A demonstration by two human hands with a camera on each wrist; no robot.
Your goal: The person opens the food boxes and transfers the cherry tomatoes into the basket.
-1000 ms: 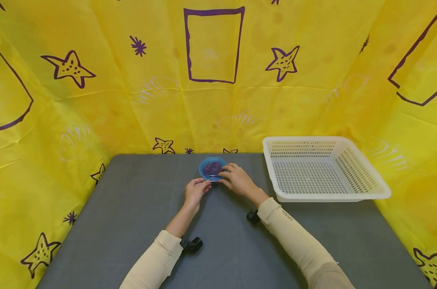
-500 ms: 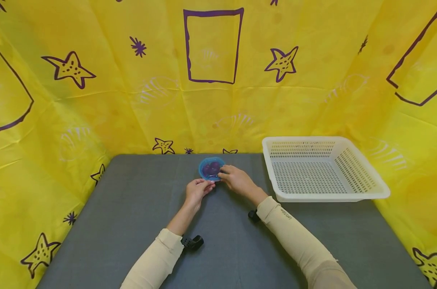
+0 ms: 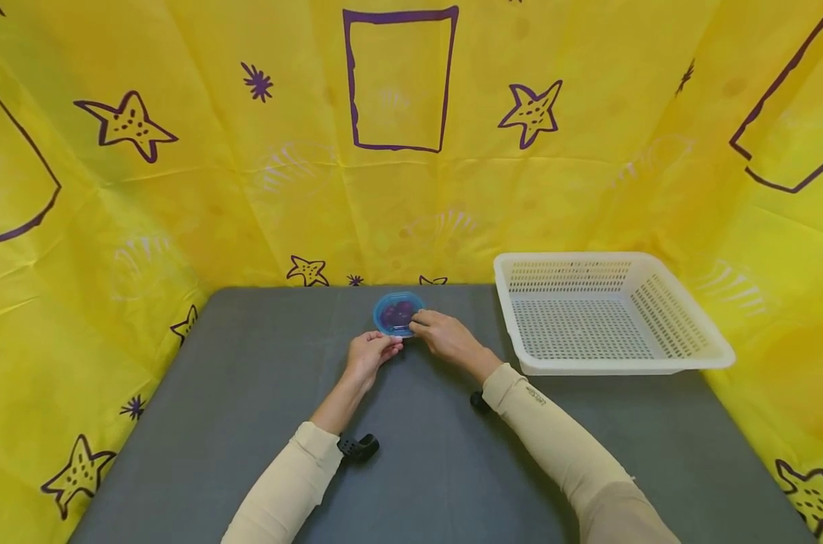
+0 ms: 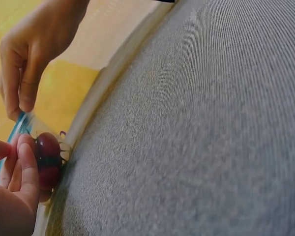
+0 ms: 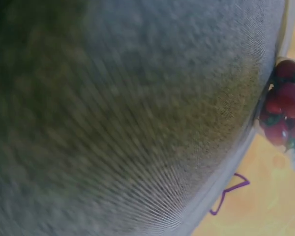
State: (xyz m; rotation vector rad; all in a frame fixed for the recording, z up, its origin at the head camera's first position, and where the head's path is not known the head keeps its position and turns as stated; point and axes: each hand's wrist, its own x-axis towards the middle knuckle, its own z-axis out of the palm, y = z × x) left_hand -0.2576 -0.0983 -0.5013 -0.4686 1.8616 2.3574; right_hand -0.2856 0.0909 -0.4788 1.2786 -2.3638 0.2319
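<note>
A small clear container with a blue rim stands near the table's back edge. Several dark red cherry tomatoes with green stems lie inside it. On the near side of the rim, my left hand pinches the edge between thumb and fingers. My right hand pinches the rim at its right side, fingers drawn together and pointing down in the left wrist view. Whether the blue rim belongs to a separate lid, I cannot tell. The right wrist view shows the tomatoes at its right edge but not the right hand.
A white perforated plastic basket stands on the grey table to the right of the container. Yellow cloth printed with purple stars and frames hangs behind and at both sides.
My right hand's fingers have drawn together on the rim from a more spread pose. My left hand has slid slightly right along the near edge. The container has barely moved.
</note>
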